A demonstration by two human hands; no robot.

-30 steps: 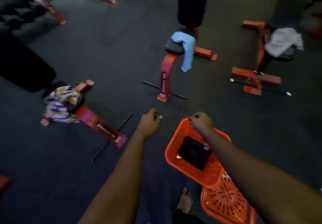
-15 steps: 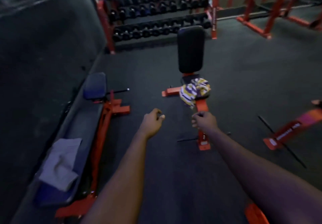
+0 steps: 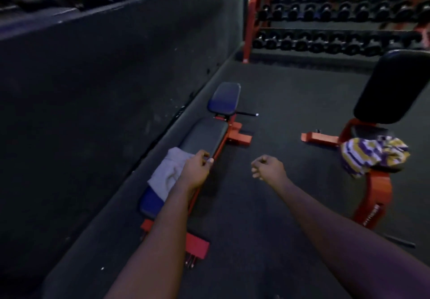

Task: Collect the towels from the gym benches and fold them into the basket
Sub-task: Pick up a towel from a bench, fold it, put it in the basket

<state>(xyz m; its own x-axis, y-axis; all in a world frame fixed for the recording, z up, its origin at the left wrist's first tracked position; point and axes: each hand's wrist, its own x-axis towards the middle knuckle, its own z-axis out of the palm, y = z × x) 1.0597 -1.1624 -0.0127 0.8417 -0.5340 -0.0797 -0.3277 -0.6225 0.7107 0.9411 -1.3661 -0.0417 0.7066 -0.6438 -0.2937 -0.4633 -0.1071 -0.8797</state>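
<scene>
A crumpled grey towel (image 3: 168, 173) lies on the near part of a flat bench (image 3: 204, 139) with a red frame, along the left wall. My left hand (image 3: 196, 167) hovers over the towel's right edge, fingers curled shut, holding nothing that I can see. My right hand (image 3: 267, 167) is a closed fist over the bare floor, empty. A purple, yellow and white striped towel (image 3: 372, 155) is bunched on the seat of an upright bench (image 3: 372, 196) at the right. The basket is out of view.
A dark padded wall (image 3: 104, 89) runs along the left. A red rack of dumbbells (image 3: 325, 26) fills the back. Dark rubber floor (image 3: 267, 217) lies open between the two benches. The upright bench's black back pad (image 3: 395, 86) stands at the far right.
The view has swung left from the orange basket to the wall-side bench. The grey towel is now close under my left hand, and the striped towel has shifted to the right.
</scene>
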